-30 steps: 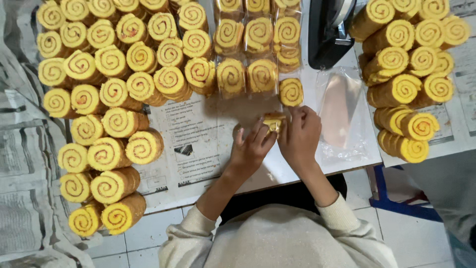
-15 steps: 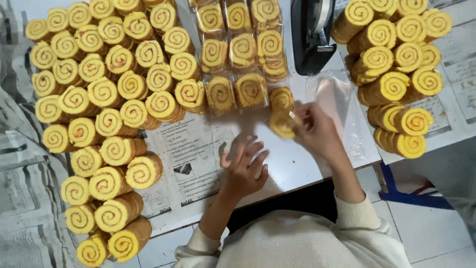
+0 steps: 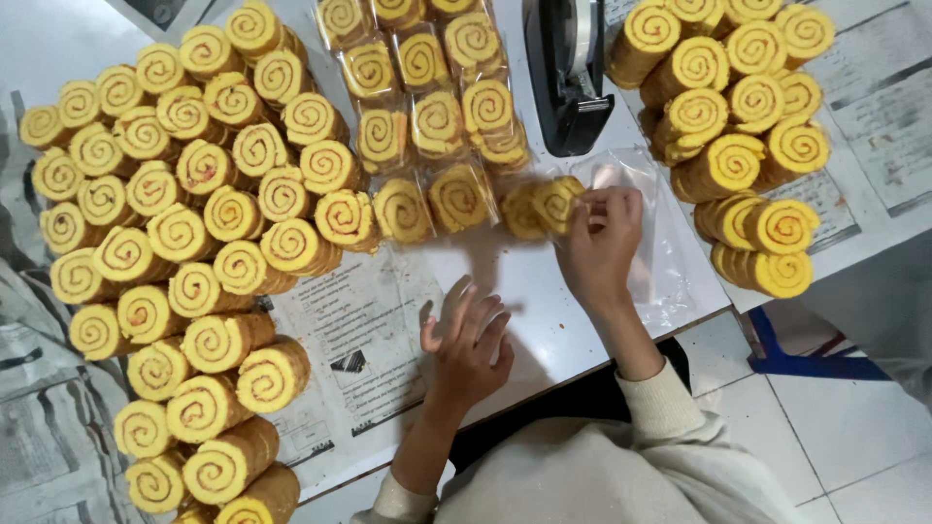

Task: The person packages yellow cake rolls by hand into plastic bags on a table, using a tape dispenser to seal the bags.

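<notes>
Yellow roll pinched in the right hand could slip and squash; left hand is open, empty.

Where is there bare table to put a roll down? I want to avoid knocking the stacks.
Free: the white table between the left hand and right hand, below the wrapped rolls. Crowded: the left pile and right pile.

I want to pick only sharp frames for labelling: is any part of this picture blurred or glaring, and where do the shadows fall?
Head view: the wrapped roll slice in the right hand is motion-blurred; the left hand and the bare slices are sharp. Light is soft, with a faint shadow on the white table and mild glare on the plastic bags.
</notes>
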